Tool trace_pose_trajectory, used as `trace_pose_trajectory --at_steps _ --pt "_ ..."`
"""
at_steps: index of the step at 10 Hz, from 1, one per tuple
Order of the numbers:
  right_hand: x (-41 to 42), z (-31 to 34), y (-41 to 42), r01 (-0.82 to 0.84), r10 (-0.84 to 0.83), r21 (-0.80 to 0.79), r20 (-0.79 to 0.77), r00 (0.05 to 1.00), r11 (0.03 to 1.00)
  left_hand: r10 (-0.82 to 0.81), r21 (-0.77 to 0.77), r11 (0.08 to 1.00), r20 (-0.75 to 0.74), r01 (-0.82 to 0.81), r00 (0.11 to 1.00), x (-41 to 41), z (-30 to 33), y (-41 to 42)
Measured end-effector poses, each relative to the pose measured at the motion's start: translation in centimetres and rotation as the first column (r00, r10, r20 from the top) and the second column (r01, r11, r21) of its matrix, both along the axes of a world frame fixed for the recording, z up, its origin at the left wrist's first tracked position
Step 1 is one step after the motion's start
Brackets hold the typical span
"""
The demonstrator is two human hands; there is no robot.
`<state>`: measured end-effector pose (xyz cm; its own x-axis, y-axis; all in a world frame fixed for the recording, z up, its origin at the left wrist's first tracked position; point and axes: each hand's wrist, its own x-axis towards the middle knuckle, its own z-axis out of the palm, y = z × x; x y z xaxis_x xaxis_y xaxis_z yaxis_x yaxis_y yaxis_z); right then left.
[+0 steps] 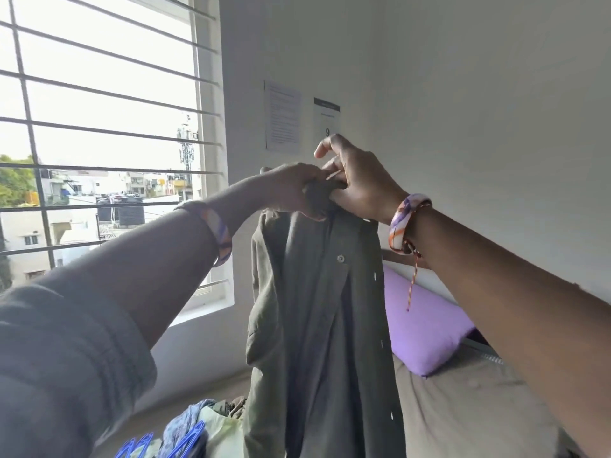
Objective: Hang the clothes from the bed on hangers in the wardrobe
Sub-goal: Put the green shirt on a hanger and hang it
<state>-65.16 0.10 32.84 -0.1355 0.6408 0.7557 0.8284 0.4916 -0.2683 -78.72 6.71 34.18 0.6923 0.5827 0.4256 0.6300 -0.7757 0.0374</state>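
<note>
1. fingers of the left hand [294, 190] and right hand [357, 183] bunch round the collar of an olive shirt [317, 309], held up in the air; the right forefinger sticks out free.
2. near the bottom edge, blue plastic hangers [139, 446] lie beside a pile of clothes [198, 424], soft and crumpled, so most of the job looks undone.
3. whether a hanger sits inside the shirt, i cannot tell.
4. shirt cloth is matte, buttoned, limp.
5. farther off, a smooth purple pillow [426, 325] on the bed [469, 408]; no wardrobe shows.
</note>
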Motion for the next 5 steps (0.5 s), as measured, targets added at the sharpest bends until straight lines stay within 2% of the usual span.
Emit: trace_pose_trajectory --at_steps 1,2,3,4,5 --pt "0.6 -1.2 -0.2 0.063 -0.049 0.262 -0.061 0.997 0.963 0.109 0.178 0.978 0.008 -0.108 0.994 0.3 0.4 2.0" --pt "1.0 -4.8 -0.4 0.228 -0.162 0.299 -0.230 0.960 0.927 0.176 0.249 0.952 0.041 -0.181 0.984 0.2 0.5 3.9" --pt "1.5 -11.1 0.6 0.227 -0.184 0.067 -0.387 0.904 0.972 0.189 0.301 0.932 0.076 -0.203 0.979 -0.1 1.0 4.8" --pt "1.7 -15.3 1.4 0.065 -0.098 -0.077 -0.578 0.810 0.995 0.211 0.291 0.933 0.035 -0.212 0.977 -0.1 2.2 4.8" --pt "1.7 -16.7 2.2 -0.055 -0.040 -0.119 -0.671 0.741 0.991 0.159 0.317 0.936 0.003 -0.152 0.987 -0.3 1.9 4.2"
